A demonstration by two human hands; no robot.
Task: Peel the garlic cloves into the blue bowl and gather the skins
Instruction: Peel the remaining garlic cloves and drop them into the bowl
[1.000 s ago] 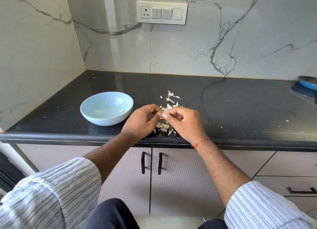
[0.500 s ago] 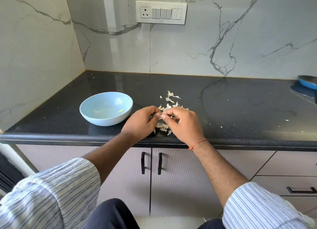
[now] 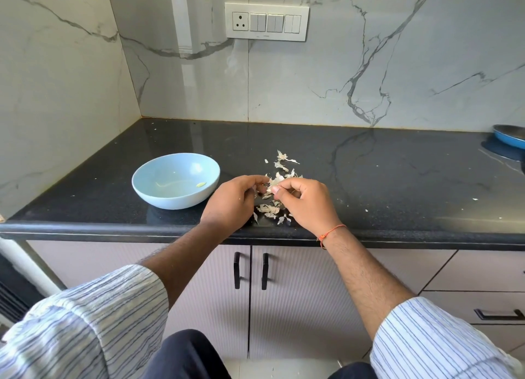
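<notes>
Nearest the camera: two forearms in rolled striped sleeves, reaching over the front edge of the black worktop (image 3: 369, 180). Below that edge, pale cabinet doors with black handles (image 3: 237, 270).

Left hand (image 3: 231, 201) — just inside the front edge, near its middle, fingers curled inward, tips meeting the garlic clove (image 3: 273, 182). Right hand (image 3: 305, 202) — beside it, orange thread (image 3: 331, 232) at the wrist, thumb and forefinger pinched on the same clove. Clove held between both hands, slightly above the worktop surface; pale, papery skin partly visible on it. Extent of peeling: cannot tell.

Loose skins (image 3: 270, 209) scattered directly under and between the hands, close to the front edge. Further skins (image 3: 284, 160) lying just beyond the hands, toward the middle of the worktop.

Blue bowl (image 3: 176, 180) — upright on the worktop, left of the left hand, near but not touching it. Inside: one small yellowish piece (image 3: 201, 184) toward the right wall.

Far right edge of the worktop: part of a blue pan (image 3: 510, 136), well apart from the hands.

Back: marble-pattern wall with a white switch plate (image 3: 266, 21) above the back edge.
</notes>
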